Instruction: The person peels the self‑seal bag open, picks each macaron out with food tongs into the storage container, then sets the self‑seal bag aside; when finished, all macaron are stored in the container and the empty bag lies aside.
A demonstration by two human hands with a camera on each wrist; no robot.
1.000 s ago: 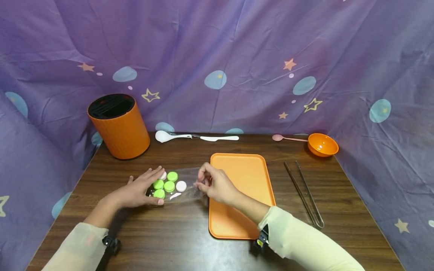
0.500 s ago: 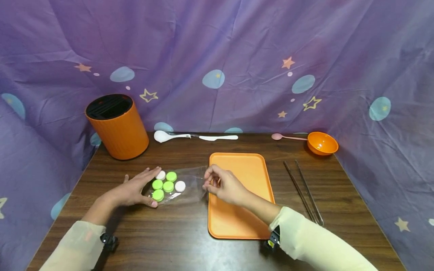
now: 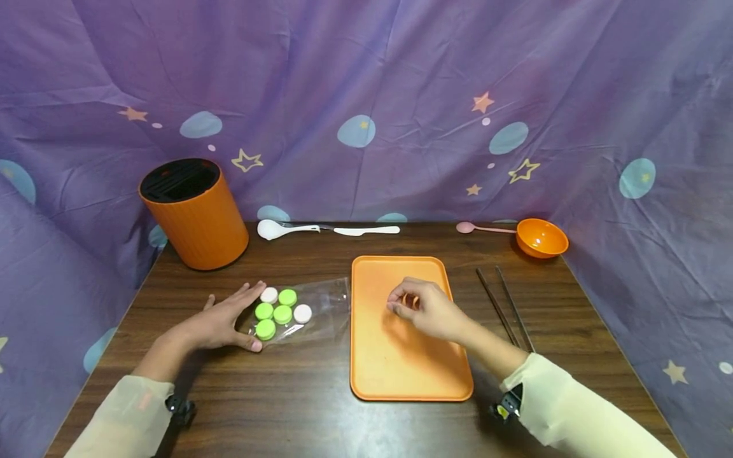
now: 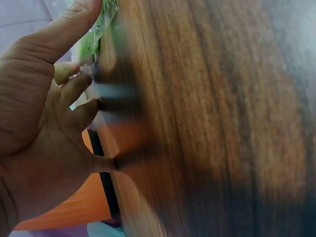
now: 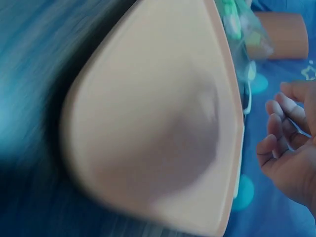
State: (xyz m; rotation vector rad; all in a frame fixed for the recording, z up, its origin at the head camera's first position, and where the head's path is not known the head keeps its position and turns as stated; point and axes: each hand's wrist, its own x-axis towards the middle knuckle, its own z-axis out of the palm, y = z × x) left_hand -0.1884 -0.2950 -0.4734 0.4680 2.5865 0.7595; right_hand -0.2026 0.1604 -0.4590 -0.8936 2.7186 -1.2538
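A clear plastic bag (image 3: 331,308) lies flat on the table with several round green discs (image 3: 282,314) and white discs (image 3: 302,313) inside. At its left end my left hand (image 3: 220,323) rests with spread fingers and thumb beside the discs; the left wrist view shows its fingertips touching the plastic and the table. My right hand (image 3: 435,310) hovers over the orange tray (image 3: 372,369), just right of the bag. Its fingers hang loosely curled, and the right wrist view shows the right hand (image 5: 291,140) holding nothing.
Back left stands an orange knife block (image 3: 200,219) with a black top. Along the rear edge lie a white ladle (image 3: 272,229), a white-handled knife (image 3: 366,230) and a pink spoon (image 3: 466,227) by an orange bowl (image 3: 541,238). Metal tongs (image 3: 497,305) lie right of the tray.
My right hand has let go of the bag's right end and moved right over the tray. The left hand has barely moved, and the bag lies flat.
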